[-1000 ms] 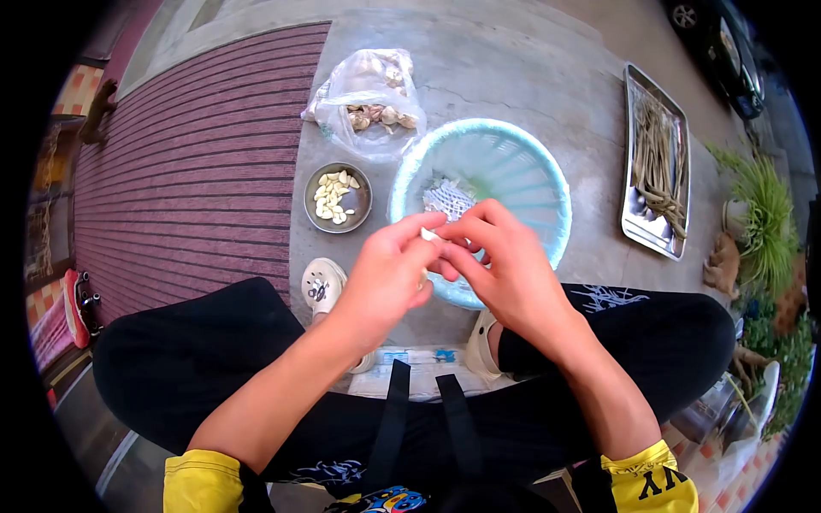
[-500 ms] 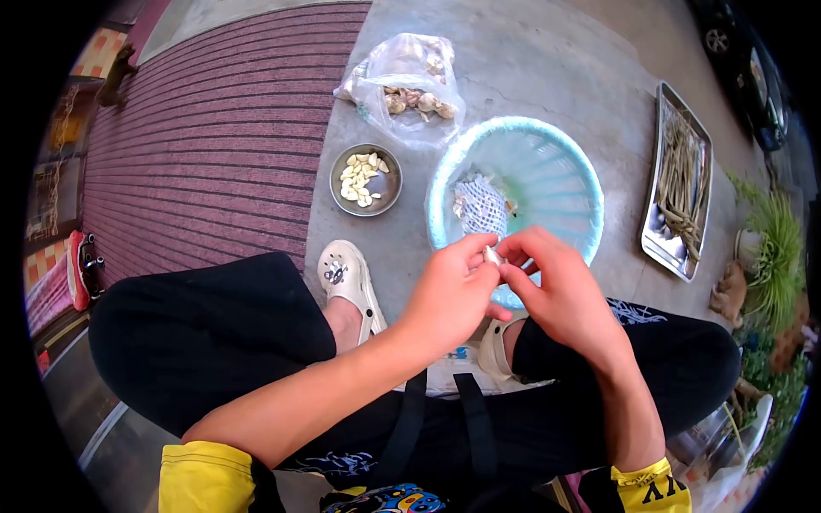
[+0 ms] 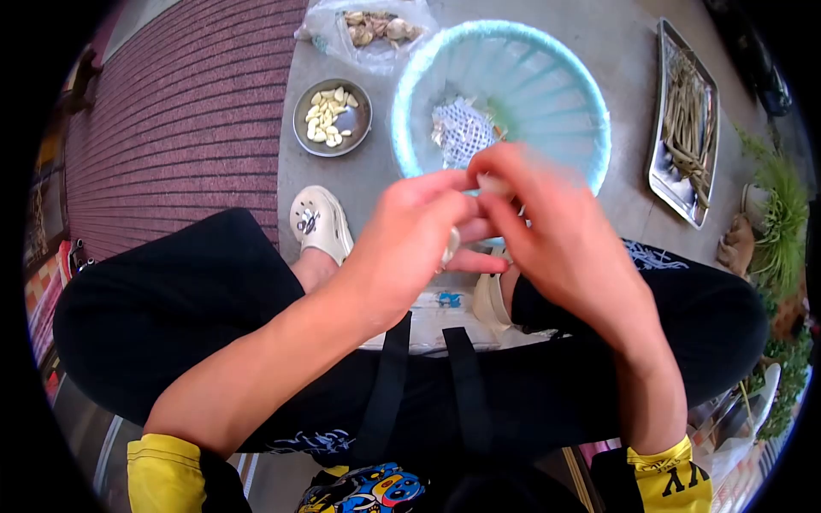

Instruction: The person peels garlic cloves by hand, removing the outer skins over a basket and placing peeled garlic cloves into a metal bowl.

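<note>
My left hand (image 3: pixel 410 227) and my right hand (image 3: pixel 556 231) meet over the near rim of a lined blue basin (image 3: pixel 564 111). A pale garlic clove (image 3: pixel 494 185) is pinched between the fingertips of both hands. My right fingers are partly smeared by motion. Another whitish piece (image 3: pixel 451 245), possibly garlic, shows against the curled fingers of my left hand. Inside the basin lies a white mesh net (image 3: pixel 464 132) with some scraps beside it. To the left, a metal bowl (image 3: pixel 363 128) holds several peeled garlic cloves (image 3: pixel 327 115).
A plastic bag (image 3: pixel 325 21) of garlic bulbs (image 3: pixel 376 28) lies beyond the bowl. On the right stands a metal tray (image 3: pixel 664 184) of dried stalks, with a plant (image 3: pixel 780 222) beyond it. A ridged purple mat (image 3: pixel 188 128) covers the left. My shoe (image 3: pixel 321 224) is below the bowl.
The view has tilted down, so the basin, bowl and bag appear higher. My hands stay together at the clove, and the whitish piece in my left hand has come into sight.
</note>
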Demonstrator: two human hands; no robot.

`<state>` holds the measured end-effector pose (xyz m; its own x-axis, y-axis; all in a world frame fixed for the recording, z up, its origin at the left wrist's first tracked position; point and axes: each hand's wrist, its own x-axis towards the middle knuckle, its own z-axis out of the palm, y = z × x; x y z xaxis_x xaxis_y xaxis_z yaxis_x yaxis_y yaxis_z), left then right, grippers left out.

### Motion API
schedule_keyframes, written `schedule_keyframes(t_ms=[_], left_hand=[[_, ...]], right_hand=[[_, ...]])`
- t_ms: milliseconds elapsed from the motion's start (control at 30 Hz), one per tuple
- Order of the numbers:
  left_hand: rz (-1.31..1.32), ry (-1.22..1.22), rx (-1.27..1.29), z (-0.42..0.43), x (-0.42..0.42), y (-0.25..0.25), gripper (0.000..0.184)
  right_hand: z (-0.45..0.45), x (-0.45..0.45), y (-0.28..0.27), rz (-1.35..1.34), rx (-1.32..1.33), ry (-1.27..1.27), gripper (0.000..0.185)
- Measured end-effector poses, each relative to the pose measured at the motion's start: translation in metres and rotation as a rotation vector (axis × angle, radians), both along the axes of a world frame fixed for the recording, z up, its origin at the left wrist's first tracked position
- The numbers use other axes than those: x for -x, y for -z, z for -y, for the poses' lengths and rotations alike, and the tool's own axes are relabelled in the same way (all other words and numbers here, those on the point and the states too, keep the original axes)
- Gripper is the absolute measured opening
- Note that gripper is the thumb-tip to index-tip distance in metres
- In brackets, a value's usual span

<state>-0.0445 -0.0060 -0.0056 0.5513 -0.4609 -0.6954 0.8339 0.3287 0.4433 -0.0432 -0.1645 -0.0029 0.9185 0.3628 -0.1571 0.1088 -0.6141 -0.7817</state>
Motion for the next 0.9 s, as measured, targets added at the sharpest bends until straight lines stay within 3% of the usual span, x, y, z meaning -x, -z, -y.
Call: schedule_keyframes(t_ms=[33,100,167,233,300,367,400,433,500,533,633,733,833,900], left_hand=[[-0.016,0.001,-0.009,-0.007,0.006,0.009,0.034],[0.013,-0.063,-0.515,-0.035,0.017,0.046,0.027],[-0.165,-0.138,-0.737,-0.055,0.022,0.093,0.02],[-0.322,-0.074,-0.786,-0.075,0.025,0.156,0.015],[-0.049,-0.212,-0.89,-0.065,0.011,0.222,0.015],[-0.194,-0.634,-0.898,-0.041,-0.015,0.275,0.019],[-0.184,-0.641,-0.889,-0.034,-0.029,0.293,0.019],[-0.242,-0.812,-0.792,-0.027,-0.04,0.313,0.022],[-0.329,-0.984,-0.688,-0.008,-0.045,0.305,0.025],[-0.242,-0.973,-0.824,0.001,-0.053,0.263,0.026],[-0.233,-0.861,-0.977,-0.005,-0.067,0.243,0.028],[-0.398,-0.669,-1.114,-0.01,-0.074,0.224,0.034],[-0.424,-0.606,-1.243,-0.01,-0.066,0.234,0.037],[-0.22,-0.31,-1.363,-0.015,-0.048,0.255,0.035]], right_hand=[[-0.001,-0.001,-0.005,-0.035,0.12,0.044,0.013],[-0.003,0.0,-0.009,-0.001,0.225,0.086,0.013],[-0.007,0.0,-0.014,0.011,0.245,0.061,0.011],[-0.012,0.001,-0.019,0.008,0.198,-0.017,0.011],[-0.016,0.002,-0.02,-0.001,0.168,-0.044,0.012],[-0.018,-0.001,-0.019,-0.09,0.226,-0.11,0.012],[-0.018,-0.001,-0.019,-0.067,0.25,-0.11,0.013],[-0.018,-0.003,-0.017,-0.061,0.259,-0.111,0.013],[-0.018,-0.005,-0.016,-0.085,0.27,-0.044,0.014],[-0.018,-0.005,-0.014,-0.06,0.25,-0.033,0.016],[-0.018,-0.005,-0.01,-0.075,0.216,-0.031,0.014],[-0.02,-0.005,-0.008,-0.111,0.231,-0.052,0.014],[-0.021,-0.005,-0.006,-0.131,0.238,-0.053,0.014],[-0.022,-0.005,-0.006,-0.106,0.221,-0.048,0.015]])
